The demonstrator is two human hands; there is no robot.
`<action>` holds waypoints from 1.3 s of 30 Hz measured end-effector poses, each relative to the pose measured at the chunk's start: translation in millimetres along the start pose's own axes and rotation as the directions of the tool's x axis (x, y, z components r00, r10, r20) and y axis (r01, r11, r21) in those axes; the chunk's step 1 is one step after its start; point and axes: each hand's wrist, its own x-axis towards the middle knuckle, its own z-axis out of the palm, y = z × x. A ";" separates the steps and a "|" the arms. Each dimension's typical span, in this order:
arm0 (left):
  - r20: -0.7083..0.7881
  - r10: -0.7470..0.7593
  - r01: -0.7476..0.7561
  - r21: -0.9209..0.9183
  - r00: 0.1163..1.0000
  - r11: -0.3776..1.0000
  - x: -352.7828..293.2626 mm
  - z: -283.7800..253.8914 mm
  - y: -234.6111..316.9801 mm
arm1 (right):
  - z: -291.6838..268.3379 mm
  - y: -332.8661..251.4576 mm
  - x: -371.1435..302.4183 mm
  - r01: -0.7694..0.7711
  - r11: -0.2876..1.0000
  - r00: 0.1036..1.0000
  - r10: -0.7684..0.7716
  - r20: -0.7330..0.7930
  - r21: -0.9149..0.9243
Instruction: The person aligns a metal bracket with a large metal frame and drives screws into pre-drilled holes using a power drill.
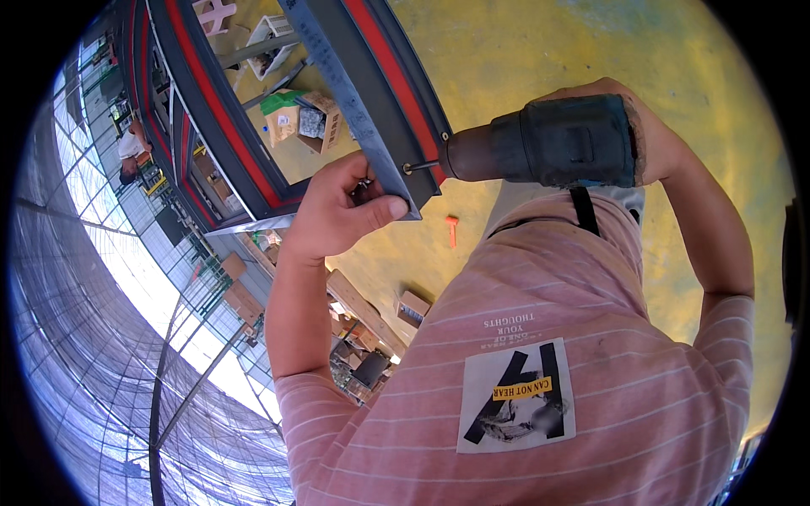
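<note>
My right hand (650,126) is closed around the rear of a dark power drill (540,142); its grip is hidden. The drill lies level, and its thin bit points left at a small screw head (408,168) near the end of a grey metal bar (337,93). That bar runs along a dark frame with red strips (392,59). My left hand (337,207) is closed on the bar's near end, thumb along the lower edge and fingers curled behind it. Whether the bit is fully seated in the screw I cannot tell.
Below the frame stand an open cardboard box (333,126) and a white basket (272,38). A small orange object (452,230) and another box (413,308) lie on the yellow floor (675,51). Another person (133,148) is at the far left.
</note>
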 end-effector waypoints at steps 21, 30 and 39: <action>-0.093 0.123 -0.126 -0.020 0.988 0.992 -0.5 11.5 -2.6 | -42.8 -56.2 49.1 0.578 0.588 0.816 -0.443 0.372 -0.566; -0.145 0.377 -0.305 0.363 0.915 0.880 5.0 16.9 -7.5 | -4.0 -69.1 -50.6 -0.014 0.916 0.930 -0.136 -0.343 -0.401; -0.788 0.481 -0.419 0.316 0.384 0.851 7.7 43.2 -7.9 | 169.8 -31.1 -84.5 0.024 0.598 0.955 -0.250 -0.158 -0.801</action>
